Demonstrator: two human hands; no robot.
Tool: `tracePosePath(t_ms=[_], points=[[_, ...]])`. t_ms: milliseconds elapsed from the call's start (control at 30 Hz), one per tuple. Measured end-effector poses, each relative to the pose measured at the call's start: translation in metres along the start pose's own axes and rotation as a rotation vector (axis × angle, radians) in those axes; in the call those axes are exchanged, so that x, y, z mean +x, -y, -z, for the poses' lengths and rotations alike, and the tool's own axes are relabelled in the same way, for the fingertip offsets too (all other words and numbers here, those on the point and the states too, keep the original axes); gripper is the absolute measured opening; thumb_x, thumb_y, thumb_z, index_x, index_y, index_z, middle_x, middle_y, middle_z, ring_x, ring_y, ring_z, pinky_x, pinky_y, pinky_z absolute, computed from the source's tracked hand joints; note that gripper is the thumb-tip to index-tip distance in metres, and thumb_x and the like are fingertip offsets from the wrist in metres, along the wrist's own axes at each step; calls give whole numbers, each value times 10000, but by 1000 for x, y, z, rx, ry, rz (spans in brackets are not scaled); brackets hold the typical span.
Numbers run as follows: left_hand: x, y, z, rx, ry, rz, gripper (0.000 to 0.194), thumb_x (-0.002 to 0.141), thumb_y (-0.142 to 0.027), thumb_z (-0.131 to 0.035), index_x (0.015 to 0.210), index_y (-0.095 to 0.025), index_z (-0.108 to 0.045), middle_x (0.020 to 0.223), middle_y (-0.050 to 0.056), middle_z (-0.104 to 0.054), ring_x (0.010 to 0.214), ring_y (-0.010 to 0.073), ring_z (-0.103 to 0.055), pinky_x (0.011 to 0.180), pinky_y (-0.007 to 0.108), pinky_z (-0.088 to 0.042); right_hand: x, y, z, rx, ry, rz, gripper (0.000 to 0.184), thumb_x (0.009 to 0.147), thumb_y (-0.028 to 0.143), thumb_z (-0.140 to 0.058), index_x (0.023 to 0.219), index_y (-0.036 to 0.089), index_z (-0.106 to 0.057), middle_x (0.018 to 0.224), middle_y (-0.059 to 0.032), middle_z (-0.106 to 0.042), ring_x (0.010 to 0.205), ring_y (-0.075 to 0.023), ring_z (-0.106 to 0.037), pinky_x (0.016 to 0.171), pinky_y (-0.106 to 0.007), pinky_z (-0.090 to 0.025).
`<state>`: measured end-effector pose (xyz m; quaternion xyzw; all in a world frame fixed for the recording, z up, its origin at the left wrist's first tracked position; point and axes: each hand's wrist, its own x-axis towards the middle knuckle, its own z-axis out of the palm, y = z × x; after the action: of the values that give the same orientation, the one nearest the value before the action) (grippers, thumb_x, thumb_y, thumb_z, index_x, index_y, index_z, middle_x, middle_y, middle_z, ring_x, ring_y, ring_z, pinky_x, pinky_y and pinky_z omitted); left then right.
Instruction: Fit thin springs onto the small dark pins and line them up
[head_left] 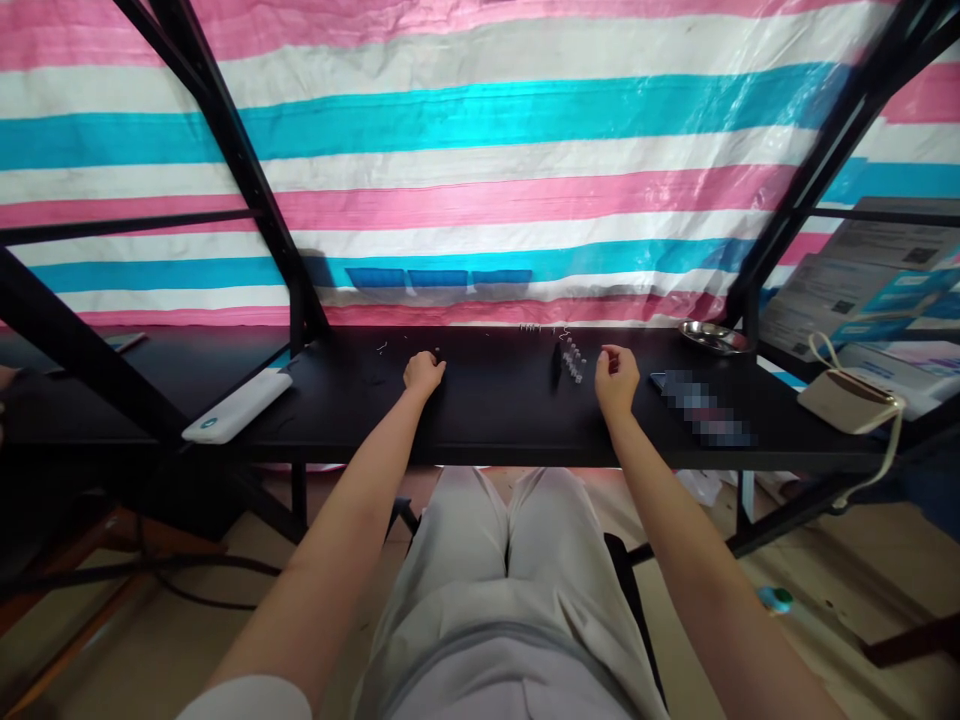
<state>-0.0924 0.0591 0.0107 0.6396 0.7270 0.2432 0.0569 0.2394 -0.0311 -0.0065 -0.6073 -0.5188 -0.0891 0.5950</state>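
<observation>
My left hand (pixel 424 374) rests on the black table (pixel 495 400), fingers curled together and pointing away from me. A tiny light bit (pixel 437 350) shows at its fingertips; whether anything is inside the grip is hidden. My right hand (pixel 617 382) is closed with its fingers bent inward, just above or on the table; I cannot make out anything in it. To its left lies a cluster of small clear pieces (pixel 574 360) in rows, beside a slim dark object (pixel 556 364). Several tiny whitish pieces (pixel 529 327) lie along the table's back edge.
A white oblong case (pixel 238 407) lies at the left. A shiny metal dish (pixel 712 337) sits at the back right, with a blurred phone-like object (pixel 701 407) nearer. A beige pouch (pixel 847 400) with a strap is at the right end. Black frame posts (pixel 244 165) flank the table.
</observation>
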Motion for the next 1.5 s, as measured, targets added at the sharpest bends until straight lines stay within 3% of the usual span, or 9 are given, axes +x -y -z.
tracePosePath(t_ms=[133,367,533,700,867,1067,1333,1500], points=[[-4,0,-6,30,-19,9,191,788,-334,-568,861,-181,-654,939,113,-671,918,248,-615,778,328,-457,-4,-2,0,-28,53,-13,297,839,301,-363,1006,136,-544,876,-85,-560,701,-161,-492,721,-304,-424],[-6,1,-11,67,-55,17,235,791,-375,-560,896,-191,-663,949,103,-677,961,258,-607,817,342,-446,-6,-10,2,-234,214,-165,265,708,222,-443,934,159,-568,850,-67,-591,832,-213,-533,752,-322,-395],[-9,2,-8,44,-85,36,300,758,-410,-602,948,-180,-635,997,107,-665,1000,268,-584,845,359,-431,-7,-8,5,-308,323,-267,218,711,247,-472,879,175,-590,827,-58,-622,812,-209,-550,743,-315,-381],[-20,-3,-4,-5,-250,-6,523,706,-394,-666,1143,-154,-508,1120,130,-601,1079,290,-521,893,409,-399,-8,-6,6,-361,390,-277,213,714,256,-485,876,185,-604,843,-53,-634,817,-208,-559,745,-315,-370],[-30,-10,-4,-52,-442,-193,720,735,-420,-631,1323,-142,-322,1319,174,-450,1184,305,-428,972,453,-317,-8,-8,4,-403,437,-250,216,719,270,-489,871,187,-617,882,-65,-643,848,-217,-560,755,-322,-371],[-34,-12,-6,-79,-509,-401,728,781,-454,-568,1359,-128,-269,1402,211,-342,1271,319,-334,1008,486,-248,-9,-7,4,-469,488,-210,253,727,327,-503,901,190,-623,927,-69,-634,891,-224,-551,759,-326,-380],[-38,-15,-15,47,-508,-821,529,868,-390,-459,1329,-148,-364,1366,193,-422,1226,281,-414,988,464,-239,-10,-8,3,-525,536,-148,280,721,380,-528,903,193,-629,962,-70,-622,927,-229,-537,756,-329,-395],[-41,-25,-18,214,-401,-1133,421,894,-311,-421,1309,-244,-434,1343,116,-481,1183,238,-461,998,435,-220,-9,-11,0,-552,578,-97,275,768,394,-512,910,194,-637,989,-80,-608,953,-230,-527,760,-327,-400]])
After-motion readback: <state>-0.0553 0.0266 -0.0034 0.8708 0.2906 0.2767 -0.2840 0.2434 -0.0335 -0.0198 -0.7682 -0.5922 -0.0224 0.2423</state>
